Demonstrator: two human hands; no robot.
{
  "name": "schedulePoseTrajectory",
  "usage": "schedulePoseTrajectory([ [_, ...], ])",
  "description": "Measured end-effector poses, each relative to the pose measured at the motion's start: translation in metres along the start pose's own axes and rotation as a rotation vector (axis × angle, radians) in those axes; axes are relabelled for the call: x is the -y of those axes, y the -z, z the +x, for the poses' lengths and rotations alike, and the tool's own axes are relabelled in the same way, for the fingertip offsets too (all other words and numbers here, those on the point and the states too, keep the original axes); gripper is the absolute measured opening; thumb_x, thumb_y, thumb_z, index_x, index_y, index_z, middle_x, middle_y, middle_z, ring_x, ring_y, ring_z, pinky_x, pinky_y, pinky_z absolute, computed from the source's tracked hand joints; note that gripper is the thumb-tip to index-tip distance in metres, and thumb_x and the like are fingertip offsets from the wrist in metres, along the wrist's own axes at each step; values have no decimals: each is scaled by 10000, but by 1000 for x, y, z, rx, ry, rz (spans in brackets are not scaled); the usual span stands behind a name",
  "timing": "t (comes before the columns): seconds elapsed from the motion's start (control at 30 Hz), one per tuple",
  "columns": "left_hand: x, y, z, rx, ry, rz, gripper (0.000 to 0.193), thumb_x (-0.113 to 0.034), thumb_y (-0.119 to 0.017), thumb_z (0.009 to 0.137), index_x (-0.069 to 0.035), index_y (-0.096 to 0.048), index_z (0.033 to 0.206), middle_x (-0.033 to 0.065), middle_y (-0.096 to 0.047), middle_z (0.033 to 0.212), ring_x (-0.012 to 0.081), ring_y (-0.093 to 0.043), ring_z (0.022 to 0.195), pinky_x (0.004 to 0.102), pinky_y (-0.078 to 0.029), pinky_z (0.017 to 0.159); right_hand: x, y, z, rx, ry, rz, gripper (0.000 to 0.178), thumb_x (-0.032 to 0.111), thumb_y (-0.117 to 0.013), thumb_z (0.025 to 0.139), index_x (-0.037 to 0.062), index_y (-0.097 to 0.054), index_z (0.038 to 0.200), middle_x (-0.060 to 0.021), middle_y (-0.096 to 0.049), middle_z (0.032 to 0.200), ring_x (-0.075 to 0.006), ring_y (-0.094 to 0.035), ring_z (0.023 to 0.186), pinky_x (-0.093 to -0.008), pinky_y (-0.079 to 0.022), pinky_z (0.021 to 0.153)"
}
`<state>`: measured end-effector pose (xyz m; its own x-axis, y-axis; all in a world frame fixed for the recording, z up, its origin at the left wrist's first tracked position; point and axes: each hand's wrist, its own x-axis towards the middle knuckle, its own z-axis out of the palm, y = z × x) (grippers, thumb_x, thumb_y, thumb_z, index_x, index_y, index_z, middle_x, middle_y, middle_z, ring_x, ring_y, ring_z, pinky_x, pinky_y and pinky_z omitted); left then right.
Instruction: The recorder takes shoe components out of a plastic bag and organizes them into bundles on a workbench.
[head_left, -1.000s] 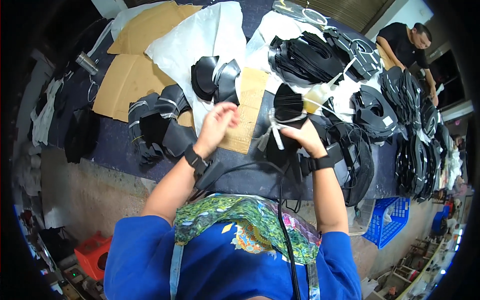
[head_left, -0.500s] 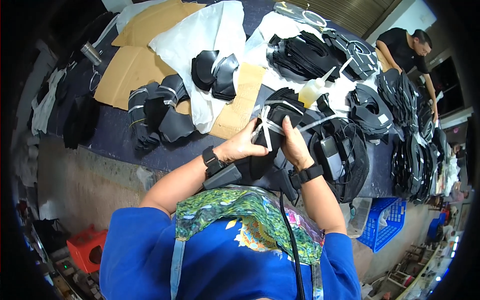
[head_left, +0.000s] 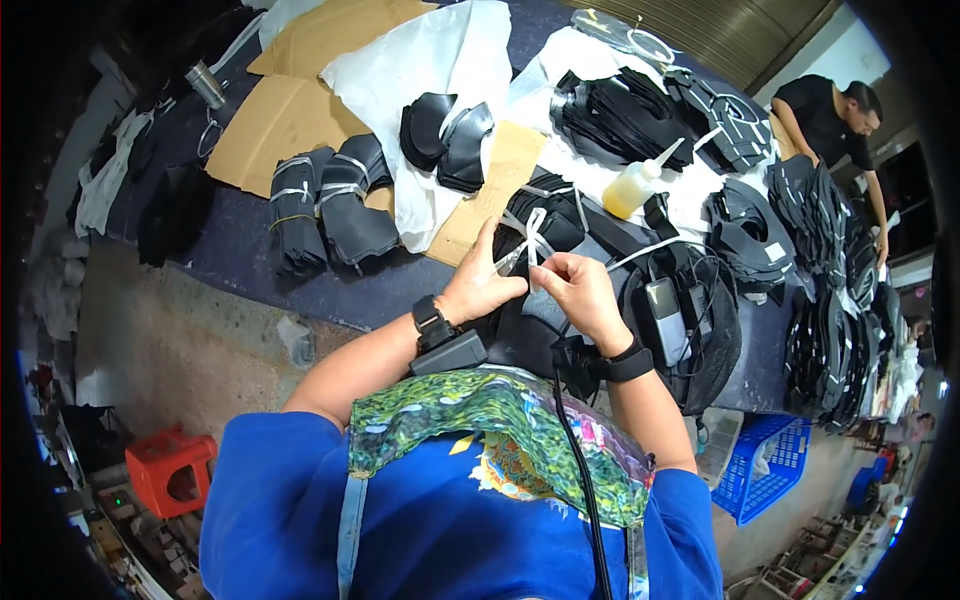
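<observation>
A bundle of black flat pieces (head_left: 560,228) lies at the table's near edge, with a white tie strip (head_left: 535,228) knotted or looped round it. My left hand (head_left: 478,285) is at the bundle's left side, its index finger stretched upward along the edge and its thumb pointing across; its other fingers are hidden. With thumb and index finger together, my right hand (head_left: 583,293) pinches the strip just below its crossing. Dark bands circle both wrists. A bottle with yellowish liquid (head_left: 625,192) and a long nozzle stands beyond the bundle.
Tied black bundles (head_left: 345,210) lie at the left, near cardboard (head_left: 270,125) and white sheeting (head_left: 420,50). Right of my hands are a black bag (head_left: 710,355) and a grey device (head_left: 664,308). More black stacks (head_left: 815,220) line the right side, where a person (head_left: 835,115) bends over.
My right hand has shifted from gripping the bundle's right side to pinching the strip. The bundle now lies lower and flatter, and the whole view has tilted slightly.
</observation>
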<state>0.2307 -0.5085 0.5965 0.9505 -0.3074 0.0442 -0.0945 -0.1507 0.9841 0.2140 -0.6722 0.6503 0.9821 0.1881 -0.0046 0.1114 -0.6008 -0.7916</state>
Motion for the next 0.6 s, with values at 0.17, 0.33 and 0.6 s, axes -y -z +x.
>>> schedulePoseTrajectory([
  [0.17,-4,1,1,-46,78,155,879,-160,-614,579,13,-126,1290,243,-425,1133,335,-434,1071,330,-345,904,-6,16,6,241,-96,1303,199,121,-506,786,77,-438,603,33,-363,530,-61,-285,453,-210,-235,440],
  [0.33,9,5,3,-43,-46,183,871,-149,-608,577,13,-135,1291,253,-390,1188,336,-404,1112,329,-324,932,15,52,-3,287,165,1822,287,151,-498,807,109,-355,562,49,-306,501,-46,-258,433,-188,-235,431],
  [0.6,-17,8,16,51,-92,121,826,-53,-566,596,-3,-157,1312,159,-368,1236,214,-381,1127,267,-297,939,24,107,-1,40,353,2072,262,107,-500,791,102,-372,562,39,-328,504,-57,-260,436,-206,-235,447],
])
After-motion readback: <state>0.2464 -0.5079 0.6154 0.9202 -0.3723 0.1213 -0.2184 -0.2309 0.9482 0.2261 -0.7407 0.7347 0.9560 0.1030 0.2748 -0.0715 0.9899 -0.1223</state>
